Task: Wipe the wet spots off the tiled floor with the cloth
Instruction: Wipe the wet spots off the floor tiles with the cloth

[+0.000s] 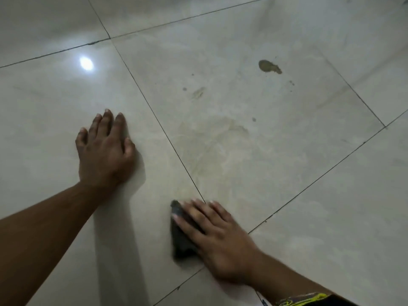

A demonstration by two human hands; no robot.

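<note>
My right hand (217,240) lies flat on a dark grey cloth (180,237), pressing it onto the pale tiled floor (309,195) near a grout crossing. Most of the cloth is under the palm and fingers. My left hand (103,149) rests flat on the neighbouring tile to the left, fingers spread, holding nothing. A brown wet blot (269,66) sits on the far part of the middle tile, with small drops (254,119) around it. A faint smeared patch (212,138) lies between the blot and the cloth.
Dark grout lines (176,151) cross the floor diagonally. A lamp's bright reflection (86,63) shows on the glossy tile at the upper left. A dark sleeve with yellow pattern (309,299) shows at the bottom edge.
</note>
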